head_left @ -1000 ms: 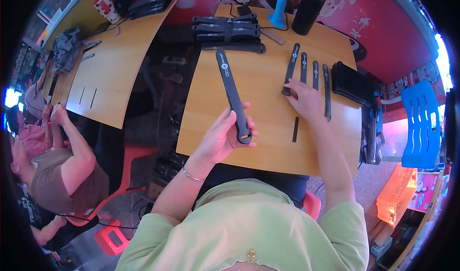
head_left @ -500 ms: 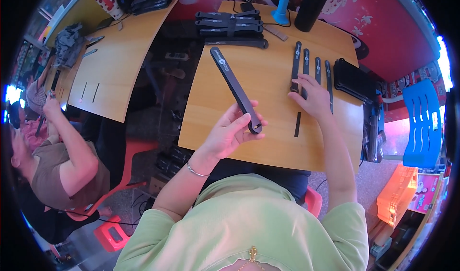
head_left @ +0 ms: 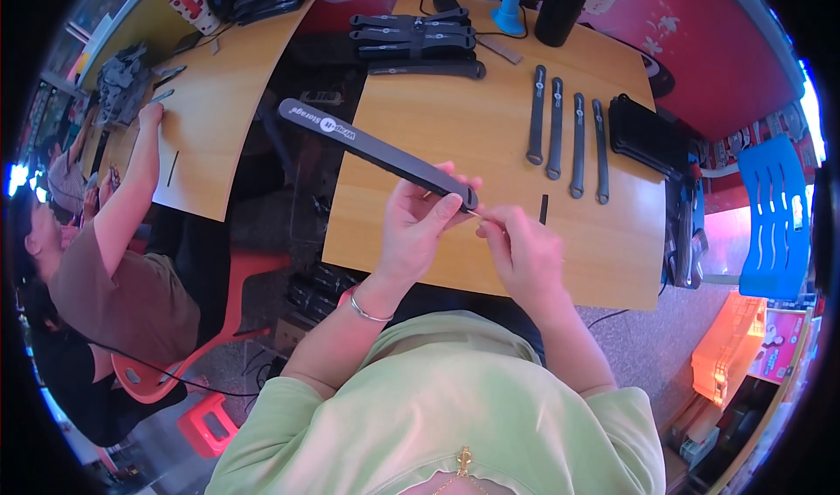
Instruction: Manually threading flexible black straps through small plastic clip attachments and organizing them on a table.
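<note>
Four grey straps (head_left: 578, 145) are lying in a row on the wooden table (head_left: 455, 119), beside a black pile (head_left: 645, 134). Over the table's near part, the left hand (head_left: 417, 228) is gripping a raised grey strap (head_left: 374, 150) near its lower end, its printed end pointing leftward. The right hand (head_left: 528, 254) is holding its thumb and forefinger nearly together at that lower end; whether they are gripping anything, I cannot tell. A short black strip (head_left: 544, 207) is lying just beyond it, and bundled straps (head_left: 413, 38) are resting at the far side
</note>
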`<act>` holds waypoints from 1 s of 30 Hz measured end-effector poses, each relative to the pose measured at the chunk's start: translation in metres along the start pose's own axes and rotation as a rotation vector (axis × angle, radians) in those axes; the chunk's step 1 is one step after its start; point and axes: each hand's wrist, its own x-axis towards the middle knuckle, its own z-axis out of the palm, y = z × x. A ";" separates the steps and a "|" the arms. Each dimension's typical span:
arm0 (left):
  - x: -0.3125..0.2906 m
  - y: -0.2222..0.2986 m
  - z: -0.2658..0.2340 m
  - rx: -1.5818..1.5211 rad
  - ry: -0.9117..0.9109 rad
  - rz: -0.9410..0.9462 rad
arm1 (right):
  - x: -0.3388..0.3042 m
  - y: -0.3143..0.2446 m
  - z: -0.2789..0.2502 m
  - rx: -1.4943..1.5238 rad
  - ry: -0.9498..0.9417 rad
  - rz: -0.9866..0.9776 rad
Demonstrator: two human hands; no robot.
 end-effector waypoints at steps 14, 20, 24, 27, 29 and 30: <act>-0.004 -0.008 0.005 0.108 0.074 0.142 | -0.005 0.000 0.009 -0.091 0.052 0.003; -0.007 -0.014 0.008 0.392 0.070 0.384 | -0.001 -0.001 0.016 0.188 0.007 0.289; -0.006 -0.013 0.006 0.494 0.056 0.470 | 0.004 -0.001 0.015 0.842 -0.135 0.697; -0.005 -0.010 0.002 0.653 0.025 0.540 | 0.003 0.005 0.020 0.444 -0.048 0.366; -0.004 -0.009 0.001 0.778 0.011 0.582 | 0.004 0.005 0.021 0.039 0.053 0.033; -0.003 -0.009 0.001 0.733 0.019 0.588 | 0.007 0.000 0.017 0.291 -0.048 0.255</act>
